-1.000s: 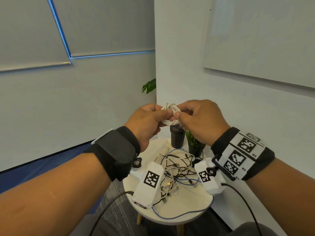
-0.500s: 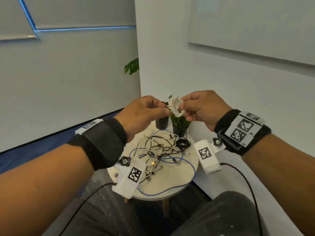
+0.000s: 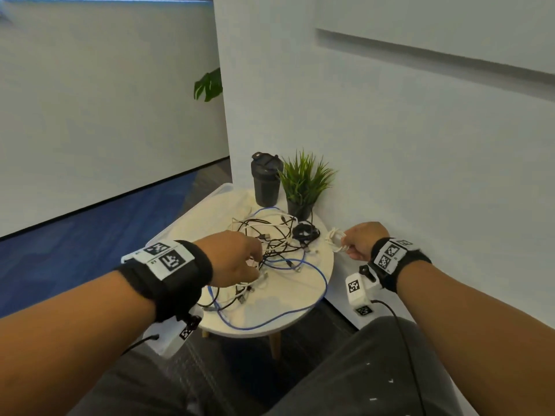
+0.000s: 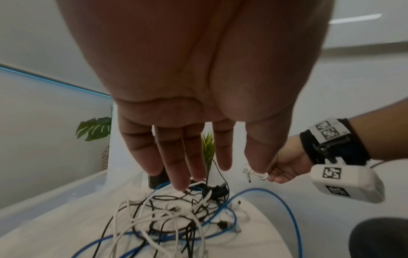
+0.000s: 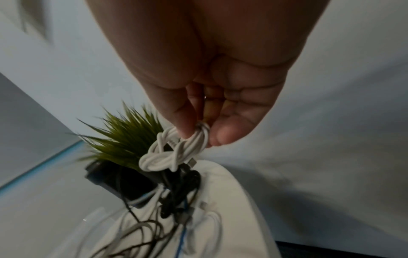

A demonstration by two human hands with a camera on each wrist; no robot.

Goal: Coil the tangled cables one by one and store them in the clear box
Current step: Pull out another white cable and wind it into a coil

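Your right hand pinches one finished white coil just off the table edge, not yet in the clear box at the far left. Your left hand, fingers relaxed, reaches into the tangle; most cables remain, besides one black coil.

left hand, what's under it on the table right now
Under the left hand lies the tangled pile of cables on the round table, black, white and blue. Its straight fingers reach a white strand. The strands right beneath the palm are hidden in the head view.
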